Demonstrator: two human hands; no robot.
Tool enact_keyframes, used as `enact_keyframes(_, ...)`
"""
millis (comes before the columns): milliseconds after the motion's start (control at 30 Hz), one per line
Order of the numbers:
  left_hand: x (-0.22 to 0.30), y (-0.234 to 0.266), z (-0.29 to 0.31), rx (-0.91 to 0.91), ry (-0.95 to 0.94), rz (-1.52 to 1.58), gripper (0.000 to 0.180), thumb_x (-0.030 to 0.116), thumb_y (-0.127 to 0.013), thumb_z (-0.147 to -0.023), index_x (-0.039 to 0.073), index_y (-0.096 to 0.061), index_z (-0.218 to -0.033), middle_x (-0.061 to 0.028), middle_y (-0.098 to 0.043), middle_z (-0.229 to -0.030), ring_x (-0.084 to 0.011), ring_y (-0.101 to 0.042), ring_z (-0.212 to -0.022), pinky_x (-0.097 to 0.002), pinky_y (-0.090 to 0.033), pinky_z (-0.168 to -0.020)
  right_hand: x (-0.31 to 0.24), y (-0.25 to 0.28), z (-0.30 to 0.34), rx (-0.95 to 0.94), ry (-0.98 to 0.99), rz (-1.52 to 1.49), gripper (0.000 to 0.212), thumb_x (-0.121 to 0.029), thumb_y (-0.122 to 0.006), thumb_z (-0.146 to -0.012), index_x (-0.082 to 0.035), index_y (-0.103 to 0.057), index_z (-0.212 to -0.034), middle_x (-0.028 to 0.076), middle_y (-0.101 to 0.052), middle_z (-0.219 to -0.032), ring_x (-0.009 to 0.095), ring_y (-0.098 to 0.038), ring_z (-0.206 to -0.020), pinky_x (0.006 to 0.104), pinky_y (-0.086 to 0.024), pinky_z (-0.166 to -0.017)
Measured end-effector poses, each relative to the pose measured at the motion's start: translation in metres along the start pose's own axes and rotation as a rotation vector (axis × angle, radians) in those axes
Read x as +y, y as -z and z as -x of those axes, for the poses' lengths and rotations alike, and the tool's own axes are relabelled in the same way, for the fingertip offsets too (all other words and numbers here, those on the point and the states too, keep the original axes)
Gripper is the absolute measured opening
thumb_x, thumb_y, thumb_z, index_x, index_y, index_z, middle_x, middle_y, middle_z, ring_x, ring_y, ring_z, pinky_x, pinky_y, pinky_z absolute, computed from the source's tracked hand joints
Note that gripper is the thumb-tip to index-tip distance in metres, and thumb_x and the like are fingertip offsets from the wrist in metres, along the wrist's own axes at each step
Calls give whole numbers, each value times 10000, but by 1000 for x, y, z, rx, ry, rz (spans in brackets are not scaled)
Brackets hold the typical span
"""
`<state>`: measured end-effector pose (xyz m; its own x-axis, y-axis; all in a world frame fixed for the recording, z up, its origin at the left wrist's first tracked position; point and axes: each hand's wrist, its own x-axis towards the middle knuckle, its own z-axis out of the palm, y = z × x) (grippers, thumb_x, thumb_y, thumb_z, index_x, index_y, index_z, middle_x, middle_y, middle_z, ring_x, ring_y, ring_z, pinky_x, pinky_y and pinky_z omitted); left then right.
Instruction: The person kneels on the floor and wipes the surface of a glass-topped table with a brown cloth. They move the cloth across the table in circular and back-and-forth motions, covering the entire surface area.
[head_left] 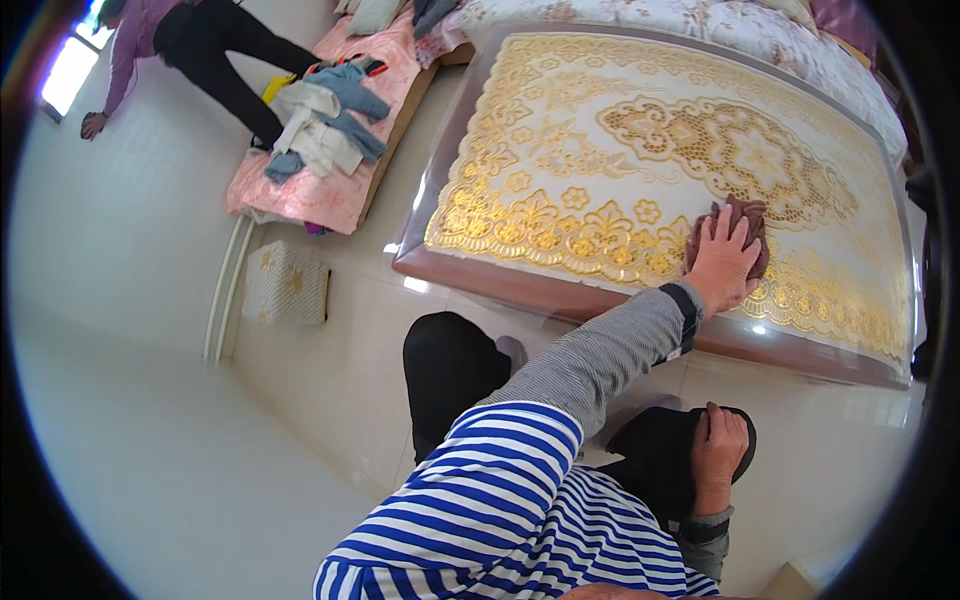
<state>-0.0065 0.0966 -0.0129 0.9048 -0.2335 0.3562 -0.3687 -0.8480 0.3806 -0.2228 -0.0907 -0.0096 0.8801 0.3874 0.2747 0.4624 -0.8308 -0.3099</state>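
My left hand [722, 262] presses down on a bunched brown cloth [750, 225], its fingers spread over the folds. The cloth lies on a low table whose white cover [590, 140] carries a gold lace pattern under a clear, shiny layer. Cloth and hand are near the table's front side, right of the middle. My left arm, in a grey sleeve below a blue-and-white striped top, reaches across to the right. My right hand [718, 450] rests on my bent right knee, holding nothing; its fingers lie over the knee and are partly hidden.
The table's brown edge [520, 290] runs just beyond my knees. Far left, another person [200, 40] stands with a hand at the wall by a pink-covered bench [335, 195] bearing a pile of clothes [325, 120]. A patterned stool [285, 285] stands on the floor. Flowered bedding [640, 15] lies behind the table.
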Motion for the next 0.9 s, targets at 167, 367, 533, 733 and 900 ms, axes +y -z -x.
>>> enact_keyframes(167,-36,41,48,-13,7,33,649,498,-721,-822,186,-641,-1385,-207,-461,-1546,-480,-294,-1506,-669,-262,-1175,0,-2,4,-4,8,39,152,-59,-697,-905,9,-695,-1041,151,-696,-927,339,-665,-873,446,-523,-851)
enact_keyframes(367,-118,126,145,93,136,-110,619,482,-724,-826,215,-643,-1380,-154,-466,-1549,-438,-341,-1483,-671,-290,-1148,-11,-3,3,9,41,72,138,-79,-695,-932,-2,-700,-1046,156,-700,-932,347,-669,-881,450,-524,-858)
enact_keyframes(533,-196,207,225,63,363,-297,650,527,-711,-870,229,-600,-1436,-137,-449,-1569,-427,-318,-1507,-629,-326,-1156,-20,-7,-1,-14,65,112,139,-80,-696,-931,-6,-700,-1048,158,-702,-927,349,-669,-876,449,-524,-855)
enact_keyframes(733,-254,259,282,43,600,-408,667,570,-680,-922,204,-575,-1470,-141,-418,-1612,-450,-314,-1508,-629,-323,-1172,-28,-10,-6,-27,70,136,128,-86,-696,-930,-17,-702,-1037,150,-692,-904,344,-662,-858,456,-520,-844)
enact_keyframes(900,-306,268,294,270,738,-221,752,512,-732,-892,85,-543,-1481,-231,-538,-1482,-438,-433,-1438,-506,-399,-1157,-32,-10,-9,-39,81,148,123,-83,-691,-926,-17,-704,-1029,143,-691,-910,338,-661,-872,454,-518,-840)
